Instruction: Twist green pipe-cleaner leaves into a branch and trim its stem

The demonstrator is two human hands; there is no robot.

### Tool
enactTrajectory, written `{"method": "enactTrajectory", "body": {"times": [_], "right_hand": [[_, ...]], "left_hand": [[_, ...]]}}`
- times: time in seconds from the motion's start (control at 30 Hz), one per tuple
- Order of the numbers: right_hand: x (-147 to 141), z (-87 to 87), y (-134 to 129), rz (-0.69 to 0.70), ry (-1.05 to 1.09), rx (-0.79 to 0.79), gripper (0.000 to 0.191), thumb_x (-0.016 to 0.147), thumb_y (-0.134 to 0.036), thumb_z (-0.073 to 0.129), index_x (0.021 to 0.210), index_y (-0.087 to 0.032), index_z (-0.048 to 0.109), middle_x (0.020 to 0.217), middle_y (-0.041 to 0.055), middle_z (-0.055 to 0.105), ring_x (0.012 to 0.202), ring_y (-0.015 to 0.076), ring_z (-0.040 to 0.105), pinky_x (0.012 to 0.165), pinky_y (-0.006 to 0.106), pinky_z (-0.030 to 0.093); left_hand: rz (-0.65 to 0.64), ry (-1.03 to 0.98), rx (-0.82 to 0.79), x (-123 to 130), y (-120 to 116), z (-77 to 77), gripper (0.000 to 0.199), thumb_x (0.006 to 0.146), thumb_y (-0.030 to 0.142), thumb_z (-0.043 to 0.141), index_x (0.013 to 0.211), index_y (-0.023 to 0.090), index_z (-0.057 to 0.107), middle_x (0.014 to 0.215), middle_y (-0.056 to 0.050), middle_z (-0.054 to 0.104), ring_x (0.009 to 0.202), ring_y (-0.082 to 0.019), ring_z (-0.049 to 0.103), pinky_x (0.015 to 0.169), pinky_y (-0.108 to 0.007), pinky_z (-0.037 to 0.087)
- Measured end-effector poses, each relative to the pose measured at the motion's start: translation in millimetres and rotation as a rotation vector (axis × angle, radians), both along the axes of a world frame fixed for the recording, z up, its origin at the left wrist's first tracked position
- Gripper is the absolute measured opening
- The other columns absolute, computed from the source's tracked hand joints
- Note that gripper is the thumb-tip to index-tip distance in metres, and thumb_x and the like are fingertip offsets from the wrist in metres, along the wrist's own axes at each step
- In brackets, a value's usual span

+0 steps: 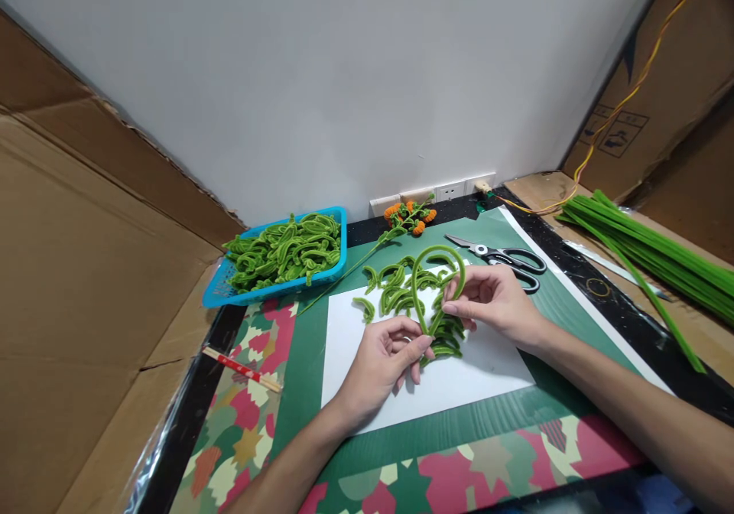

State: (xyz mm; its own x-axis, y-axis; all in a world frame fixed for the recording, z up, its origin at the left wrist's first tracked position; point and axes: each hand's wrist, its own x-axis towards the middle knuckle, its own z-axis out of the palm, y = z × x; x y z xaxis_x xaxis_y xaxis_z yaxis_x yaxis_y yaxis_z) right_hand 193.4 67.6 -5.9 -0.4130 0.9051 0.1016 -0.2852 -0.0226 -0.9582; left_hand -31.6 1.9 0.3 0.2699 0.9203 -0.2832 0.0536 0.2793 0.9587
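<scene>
A green fuzzy stem (415, 288) is bent into a loop above the white sheet (487, 380). My left hand (385, 361) pinches its lower end between thumb and fingers. The fingers of my right hand (490, 300) are closed on the loop's right side. Under and behind the loop, several short curled green pieces (395, 297) lie on the sheet, partly hidden by my hands. Black-handled scissors (498, 255) rest just beyond my right hand, blades pointing left.
A blue basket (269, 294) heaped with green curled pieces stands back left. Near the wall lies an orange-flowered stem (391, 234). Long green stems (659, 250) and a ruler (608, 265) are at the right. Wrapped chopsticks (241, 369) lie left; cardboard (86, 269) borders that side.
</scene>
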Motion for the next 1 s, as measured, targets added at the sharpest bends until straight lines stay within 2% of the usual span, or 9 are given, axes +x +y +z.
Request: {"method": "enactTrajectory", "body": {"times": [0.27,0.5,1.0], "right_hand": [[-6.0,0.6,-4.2,0.028,-0.011,-0.019,0.042,0.067,-0.045,0.101,0.082,-0.017,0.074,0.069,0.0022,0.073,0.045,0.0102,0.058,0.042,0.023,0.05],[-2.3,0.1,-1.4,-0.022,0.021,-0.012,0.038,0.067,-0.039,0.101,0.081,-0.016,0.075,0.069,0.0023,0.073,0.045,0.01,0.058,0.043,0.022,0.049],[-2.7,0.5,-0.5,0.012,0.008,-0.033,0.036,0.067,-0.035,0.101,0.082,-0.015,0.075,0.066,0.0013,0.071,0.044,0.0089,0.056,0.043,0.021,0.045]], "left_hand": [[-0.011,0.007,0.006,-1.5,0.0,-1.1,0.032,0.091,0.043,0.083,0.09,0.015,0.068,0.08,-0.005,0.077,0.049,-0.008,0.062,0.039,-0.014,0.038],[-0.007,0.011,0.002,0.3,-0.2,1.3,0.034,0.091,0.045,0.083,0.089,0.015,0.067,0.079,-0.005,0.077,0.049,-0.008,0.062,0.038,-0.014,0.037],[0.0,-0.002,0.002,1.2,0.2,0.7,0.035,0.09,0.045,0.084,0.089,0.014,0.066,0.079,-0.004,0.077,0.048,-0.007,0.062,0.038,-0.013,0.037]]}}
